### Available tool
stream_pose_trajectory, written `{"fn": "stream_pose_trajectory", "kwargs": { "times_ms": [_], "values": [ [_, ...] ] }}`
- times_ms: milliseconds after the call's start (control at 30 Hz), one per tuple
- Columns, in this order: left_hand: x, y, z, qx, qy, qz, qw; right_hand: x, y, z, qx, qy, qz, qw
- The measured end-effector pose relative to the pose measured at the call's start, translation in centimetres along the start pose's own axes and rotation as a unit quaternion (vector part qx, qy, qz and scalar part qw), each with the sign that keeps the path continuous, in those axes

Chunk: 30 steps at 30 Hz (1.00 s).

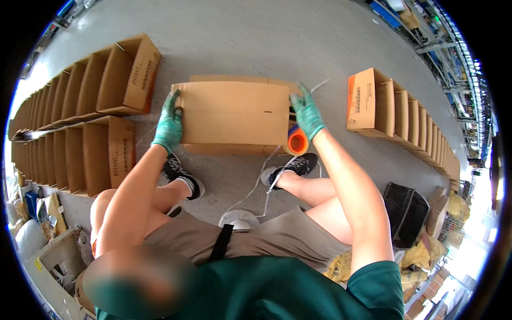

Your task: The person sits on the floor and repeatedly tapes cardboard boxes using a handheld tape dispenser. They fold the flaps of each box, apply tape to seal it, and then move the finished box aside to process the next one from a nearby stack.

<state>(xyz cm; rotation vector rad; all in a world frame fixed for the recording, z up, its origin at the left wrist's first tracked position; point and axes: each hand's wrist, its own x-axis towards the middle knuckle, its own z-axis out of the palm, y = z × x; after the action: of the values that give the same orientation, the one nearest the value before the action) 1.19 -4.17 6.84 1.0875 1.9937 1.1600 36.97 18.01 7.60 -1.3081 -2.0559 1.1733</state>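
In front of me, between my feet, is a brown cardboard box with a flat top and a thin seam across it. My left hand, in a green glove, is pressed on its left end. My right hand, gloved the same way, grips the right end. More cardboard peeks out past the far and near edges; I cannot tell whether it belongs to the same box. Beside the right end, just below my right hand, sits a tape roll with an orange core. The box's underside is hidden.
Two long rows of open cartons stand at left. Another carton row runs along the right. White strapping trails from a white round piece under me. A black crate and yellow sacks lie right; shelving is far right.
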Motion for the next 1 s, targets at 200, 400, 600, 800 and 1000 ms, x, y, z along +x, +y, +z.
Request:
{"fn": "stream_pose_trajectory", "kwargs": {
  "times_ms": [200, 400, 600, 800, 1000],
  "values": [
    [-0.8, 0.4, -0.9, 0.03, 0.011, -0.025, 0.999, -0.8, 8.4, -0.4, -0.358, -0.312, 0.095, 0.875],
    [-0.3, 0.6, 0.0, 0.036, 0.003, -0.022, 0.999, -5.1, 20.3, 8.1, -0.364, -0.199, 0.103, 0.904],
    [-0.6, 0.4, -1.1, 0.055, 0.013, -0.017, 0.998, -0.6, 10.9, 2.3, -0.051, -0.013, 0.17, 0.984],
    [-0.6, 1.4, -0.3, 0.038, 0.008, -0.017, 0.999, 2.7, -11.6, -7.0, 0.209, -0.015, -0.015, 0.978],
    [-0.6, 1.4, 0.1, 0.065, 0.002, -0.007, 0.998, 1.6, -16.5, -2.9, 0.091, -0.234, -0.062, 0.966]
  ]
}}
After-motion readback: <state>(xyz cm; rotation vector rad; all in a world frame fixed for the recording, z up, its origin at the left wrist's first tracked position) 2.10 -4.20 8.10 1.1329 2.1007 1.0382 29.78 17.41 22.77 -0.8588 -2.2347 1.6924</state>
